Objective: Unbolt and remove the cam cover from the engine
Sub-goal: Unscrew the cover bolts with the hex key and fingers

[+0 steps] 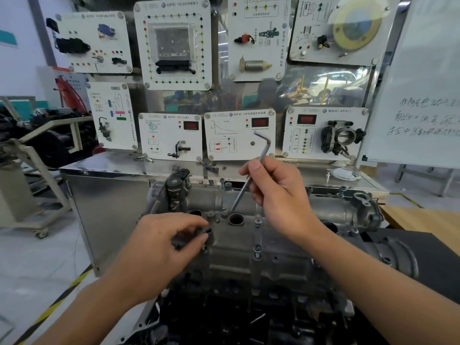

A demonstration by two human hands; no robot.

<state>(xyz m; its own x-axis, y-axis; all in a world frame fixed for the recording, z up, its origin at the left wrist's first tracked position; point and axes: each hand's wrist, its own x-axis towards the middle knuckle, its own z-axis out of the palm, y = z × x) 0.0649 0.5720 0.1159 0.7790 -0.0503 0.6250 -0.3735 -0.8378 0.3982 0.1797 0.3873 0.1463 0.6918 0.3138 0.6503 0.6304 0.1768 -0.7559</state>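
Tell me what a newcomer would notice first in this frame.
The right hand, raised at centre, holds an L-shaped hex key tilted, its tip down at a bolt recess on the grey cam cover. Lower left, the left hand pinches a small dark part at the cover's edge. Behind stands a wall of white training panels with mounted engine components.

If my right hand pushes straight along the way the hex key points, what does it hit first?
Likely the cam cover: the hex key aims at a bolt spot left of the round plug well; depth unclear.
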